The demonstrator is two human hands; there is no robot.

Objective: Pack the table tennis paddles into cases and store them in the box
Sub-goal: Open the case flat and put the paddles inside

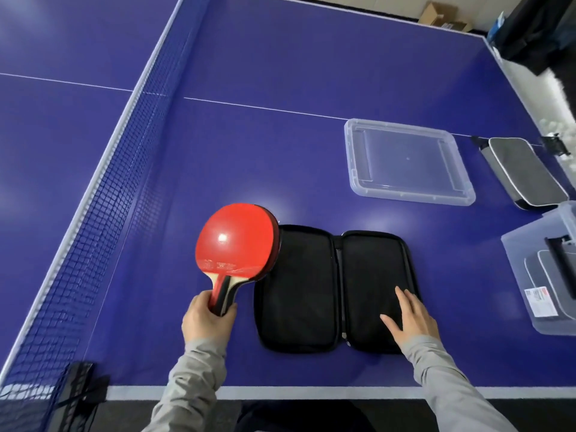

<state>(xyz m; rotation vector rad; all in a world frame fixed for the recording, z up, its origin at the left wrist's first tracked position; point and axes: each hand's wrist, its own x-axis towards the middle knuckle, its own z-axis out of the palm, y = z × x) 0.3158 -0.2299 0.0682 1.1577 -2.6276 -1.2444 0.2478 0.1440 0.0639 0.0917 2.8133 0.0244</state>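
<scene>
Two stacked red paddles [237, 241] gripped by handles in left hand [207, 319], held just beside opened black case [299, 288] on blue desk [280, 120], right hand [411, 316] laid flat, fingers straight, on case's rt half, clear box [511, 260] at rt edge.

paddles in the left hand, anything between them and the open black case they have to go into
Nothing visible. The left hand grips the paddles by the handles just left of the open case, whose left half lies bare. The right hand rests flat on the right half only.
</scene>
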